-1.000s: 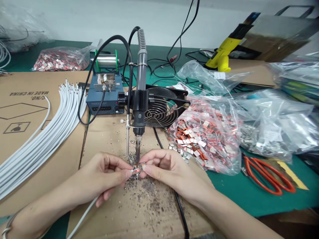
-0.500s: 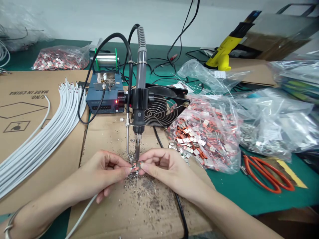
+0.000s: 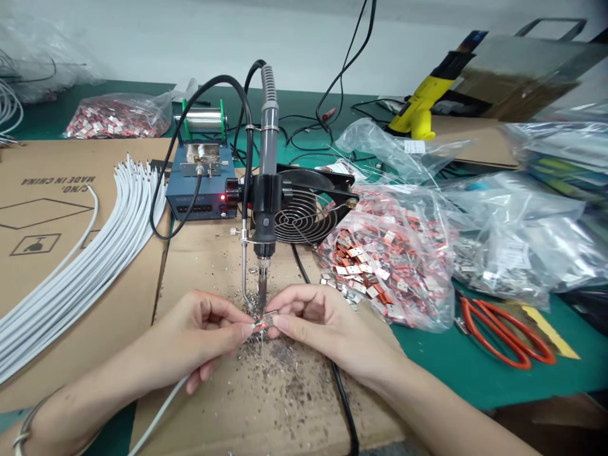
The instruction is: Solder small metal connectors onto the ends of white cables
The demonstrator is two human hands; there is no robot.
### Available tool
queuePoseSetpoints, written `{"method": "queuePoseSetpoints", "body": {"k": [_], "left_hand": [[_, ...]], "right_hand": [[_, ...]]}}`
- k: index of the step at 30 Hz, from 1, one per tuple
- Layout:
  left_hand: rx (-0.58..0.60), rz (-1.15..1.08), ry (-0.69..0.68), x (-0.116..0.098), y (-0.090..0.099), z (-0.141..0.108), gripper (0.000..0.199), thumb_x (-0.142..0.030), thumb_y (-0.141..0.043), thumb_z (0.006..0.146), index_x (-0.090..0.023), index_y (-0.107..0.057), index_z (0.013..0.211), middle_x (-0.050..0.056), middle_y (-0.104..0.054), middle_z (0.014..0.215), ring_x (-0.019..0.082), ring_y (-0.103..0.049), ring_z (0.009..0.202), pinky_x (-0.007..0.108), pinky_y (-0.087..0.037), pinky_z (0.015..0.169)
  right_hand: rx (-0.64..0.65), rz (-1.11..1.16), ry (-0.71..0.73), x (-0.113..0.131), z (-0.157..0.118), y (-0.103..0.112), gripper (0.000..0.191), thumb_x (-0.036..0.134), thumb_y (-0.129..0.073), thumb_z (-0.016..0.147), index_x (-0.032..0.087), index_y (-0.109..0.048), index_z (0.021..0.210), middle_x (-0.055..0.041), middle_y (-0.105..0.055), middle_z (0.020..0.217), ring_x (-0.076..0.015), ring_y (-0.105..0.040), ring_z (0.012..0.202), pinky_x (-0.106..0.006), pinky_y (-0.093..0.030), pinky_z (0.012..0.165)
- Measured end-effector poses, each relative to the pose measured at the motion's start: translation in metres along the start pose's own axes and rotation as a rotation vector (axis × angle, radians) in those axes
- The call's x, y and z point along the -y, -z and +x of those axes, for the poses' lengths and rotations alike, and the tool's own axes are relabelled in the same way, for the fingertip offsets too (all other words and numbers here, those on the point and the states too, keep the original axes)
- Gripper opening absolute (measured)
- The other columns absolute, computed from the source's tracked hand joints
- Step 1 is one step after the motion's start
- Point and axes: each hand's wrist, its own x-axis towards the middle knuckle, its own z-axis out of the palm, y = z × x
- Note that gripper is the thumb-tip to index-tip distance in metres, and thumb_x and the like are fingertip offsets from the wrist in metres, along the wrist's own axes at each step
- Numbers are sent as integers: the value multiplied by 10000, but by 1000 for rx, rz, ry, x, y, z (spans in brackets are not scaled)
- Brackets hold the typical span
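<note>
My left hand (image 3: 202, 329) and my right hand (image 3: 323, 323) meet just below a soldering iron tip (image 3: 262, 292) that is fixed in a stand. The left fingers pinch the end of a white wire (image 3: 159, 415), and the right fingers pinch a small metal terminal (image 3: 268, 320). Wire end and terminal touch at my fingertips, close beneath the tip. A thin metal solder feed tube (image 3: 245, 269) curves down beside the iron. Fingers partly hide the joint.
Cardboard (image 3: 204, 272) strewn with solder scraps lies under my hands. A bundle of white wires (image 3: 95, 266) is on the left. A bag of terminals (image 3: 389, 259), orange-handled scissors (image 3: 503, 335), a fan (image 3: 304, 215) and a control box (image 3: 199, 190) stand nearby.
My hands and the terminal have barely moved. The view has shifted slightly. A red light on the control box is lit now but was not in the oldest frame.
</note>
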Motion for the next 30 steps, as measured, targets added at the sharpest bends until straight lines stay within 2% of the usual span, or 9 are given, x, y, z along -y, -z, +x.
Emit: {"method": "queuePoseSetpoints", "body": {"k": [8, 13, 17, 24, 30], "left_hand": [[5, -53, -39, 6, 0, 4, 328, -384, -556, 799, -66, -574, 878, -13, -480, 596, 23, -401, 365, 107, -382, 330], [11, -75, -23, 5, 0, 2, 300, -350, -558, 801, -64, -573, 892, -14, -484, 624, 22, -415, 369, 104, -384, 323], [14, -74, -41, 9, -1, 3, 340, -391, -569, 787, -71, -579, 903, -12, -488, 629, 19, -409, 362, 100, -374, 319], [-11, -33, -34, 11, 2, 5, 321, -384, -556, 793, -74, -576, 872, -11, -492, 615, 26, -419, 364, 105, -383, 319], [-18, -18, -16, 8, 2, 5, 331, -373, -556, 789, -60, -563, 897, -19, -472, 592, 37, -433, 379, 119, -404, 333]], "right_hand": [[-43, -14, 5, -2, 3, -3, 143, 191, -652, 716, 80, -596, 787, -40, -632, 689, -32, -537, 602, -116, -399, 560], [-44, -6, 1, -2, 3, -4, 154, 202, -640, 729, 79, -593, 807, -43, -635, 703, -32, -555, 628, -114, -413, 586], [-24, -37, -5, -2, 1, -2, 180, 227, -634, 740, 71, -590, 817, -61, -639, 729, -47, -560, 648, -131, -416, 605], [-60, -91, -12, -12, 6, -5, 172, 205, -615, 719, 74, -577, 823, -56, -613, 699, -49, -496, 582, -143, -371, 527], [-202, -389, 103, -26, 7, -10, 268, 352, -652, 688, 107, -607, 788, -17, -538, 598, -44, -371, 472, -165, -268, 416]]}}
